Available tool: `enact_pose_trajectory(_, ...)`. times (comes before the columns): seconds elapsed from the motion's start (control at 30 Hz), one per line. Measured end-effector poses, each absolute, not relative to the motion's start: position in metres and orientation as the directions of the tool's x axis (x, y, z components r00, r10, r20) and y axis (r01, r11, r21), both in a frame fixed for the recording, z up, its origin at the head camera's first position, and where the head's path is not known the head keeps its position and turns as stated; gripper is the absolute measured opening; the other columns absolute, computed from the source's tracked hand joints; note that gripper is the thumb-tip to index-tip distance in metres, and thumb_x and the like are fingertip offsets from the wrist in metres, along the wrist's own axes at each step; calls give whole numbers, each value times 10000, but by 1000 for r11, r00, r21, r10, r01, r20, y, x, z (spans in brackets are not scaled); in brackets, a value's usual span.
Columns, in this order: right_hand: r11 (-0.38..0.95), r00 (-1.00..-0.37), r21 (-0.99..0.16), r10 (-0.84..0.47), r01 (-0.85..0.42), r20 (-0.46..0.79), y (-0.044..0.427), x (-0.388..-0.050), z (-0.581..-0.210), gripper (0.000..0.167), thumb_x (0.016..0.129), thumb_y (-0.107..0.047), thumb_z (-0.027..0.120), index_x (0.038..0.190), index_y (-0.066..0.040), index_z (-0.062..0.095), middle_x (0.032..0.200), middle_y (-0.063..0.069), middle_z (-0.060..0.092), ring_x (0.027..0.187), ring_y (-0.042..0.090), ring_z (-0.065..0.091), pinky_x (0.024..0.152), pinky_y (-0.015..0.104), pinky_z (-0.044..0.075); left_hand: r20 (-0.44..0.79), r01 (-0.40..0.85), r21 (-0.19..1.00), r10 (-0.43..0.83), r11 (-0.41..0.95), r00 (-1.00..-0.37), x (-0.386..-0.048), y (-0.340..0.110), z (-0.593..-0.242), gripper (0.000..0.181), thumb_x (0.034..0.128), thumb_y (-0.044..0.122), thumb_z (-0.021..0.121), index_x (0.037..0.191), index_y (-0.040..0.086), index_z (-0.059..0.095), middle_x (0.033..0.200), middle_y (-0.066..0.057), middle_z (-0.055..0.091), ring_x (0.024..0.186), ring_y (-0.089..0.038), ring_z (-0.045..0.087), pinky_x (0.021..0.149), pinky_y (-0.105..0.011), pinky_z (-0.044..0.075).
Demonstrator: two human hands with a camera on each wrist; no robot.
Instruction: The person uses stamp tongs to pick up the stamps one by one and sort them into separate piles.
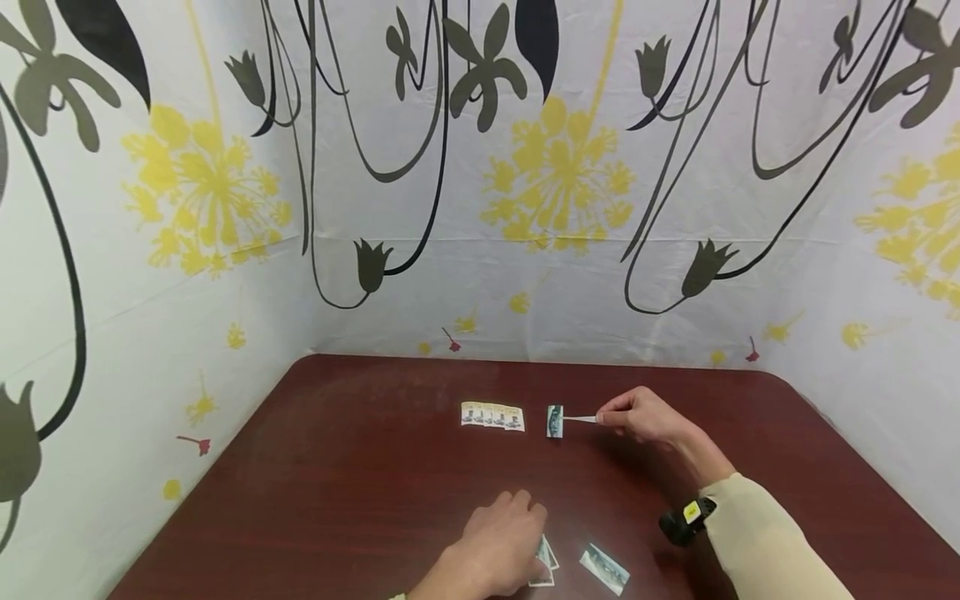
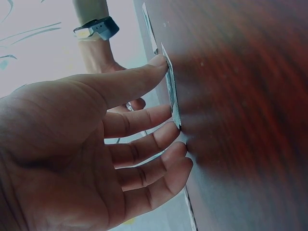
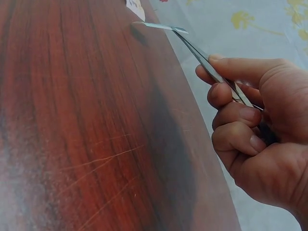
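My right hand pinches a pair of metal tweezers. A small blue-green stamp is in the tweezers' tips, tilted just above the table in the right wrist view. To its left lies a row of overlapping yellowish stamps. My left hand rests low over a few loose stamps near the front, partly hidden by it. In the left wrist view, its thumb and fingertips touch the edge of a stamp lying flat. Another blue-green stamp lies slanted to the right of that hand.
A dark red-brown wooden table lies beneath everything. White cloth with flower prints hangs behind it and along both sides. A black band with a small device sits on the right wrist.
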State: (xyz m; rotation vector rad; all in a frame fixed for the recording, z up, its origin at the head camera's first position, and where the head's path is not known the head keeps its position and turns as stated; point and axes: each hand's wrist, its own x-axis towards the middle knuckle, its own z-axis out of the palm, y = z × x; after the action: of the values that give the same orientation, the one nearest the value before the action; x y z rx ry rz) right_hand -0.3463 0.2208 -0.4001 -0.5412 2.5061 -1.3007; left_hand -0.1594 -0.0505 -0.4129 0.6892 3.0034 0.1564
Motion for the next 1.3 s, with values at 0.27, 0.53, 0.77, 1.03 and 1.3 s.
enact_pose_trajectory(0.27,548,-900,-809,-432,-213,-56,219,-352,-403,269,999,-176,716,1132,49,775,673,5,576,475,96,382,463,277,363,-51,432,110,439,895,-897,-162,-48,-414,478,826,489,873,1165,193,712,1022,50,619,925,-123,571,676,-325,538)
enact_pose_trajectory(0.53,572,-918,-798,-393,-191,-62,216,-355,-410,236,988,-174,726,1093,25,793,669,5,580,488,99,379,463,268,349,-31,437,88,441,895,-897,-161,-46,-415,458,817,493,881,1128,201,715,1002,57,620,908,-117,571,665,-320,536)
enact_pose_trajectory(0.77,569,-923,-805,-378,-170,-71,213,-356,-412,238,989,-171,724,1087,37,786,661,1,563,498,101,370,468,262,335,-28,433,88,437,897,-899,-160,-45,-414,457,810,491,886,1127,206,720,1015,59,628,915,-117,575,675,-320,541)
enact_pose_trajectory(1.03,575,-935,-809,-340,-122,-101,209,-357,-415,223,983,-177,732,1061,23,791,663,0,567,503,105,369,478,265,343,-20,435,89,438,896,-899,-160,-46,-414,465,806,489,887,1133,200,726,1020,55,635,915,-116,579,681,-320,542)
enact_pose_trajectory(1.3,569,-929,-813,-355,-126,-104,212,-357,-418,233,1001,-230,719,1031,-7,779,696,3,561,497,106,355,470,263,341,-16,427,100,431,898,-902,-161,-50,-413,449,807,480,891,1118,203,722,1008,55,630,911,-120,573,670,-324,532)
